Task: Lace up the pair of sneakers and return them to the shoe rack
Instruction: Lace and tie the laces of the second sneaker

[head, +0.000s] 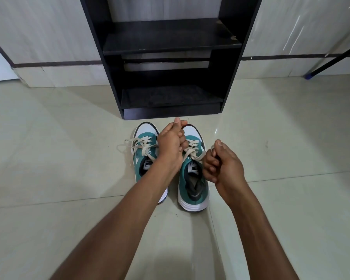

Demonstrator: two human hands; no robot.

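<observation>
Two green and white sneakers stand side by side on the floor, toes toward the rack. The left sneaker [144,152] carries a tied cream lace with loose loops spilling to its left. Over the right sneaker [192,184], my left hand [170,144] is closed around one end of the cream lace [192,153]. My right hand [223,162] is fisted on the other end, just right of the tongue. The lace runs taut between both hands across the eyelets. The black shoe rack [170,63] stands directly behind the shoes, shelves bare.
Pale glossy floor tiles [69,158] spread on all sides. A tiled wall [49,37] backs the rack. A slanted black leg with a blue foot [309,74] stands at the far right.
</observation>
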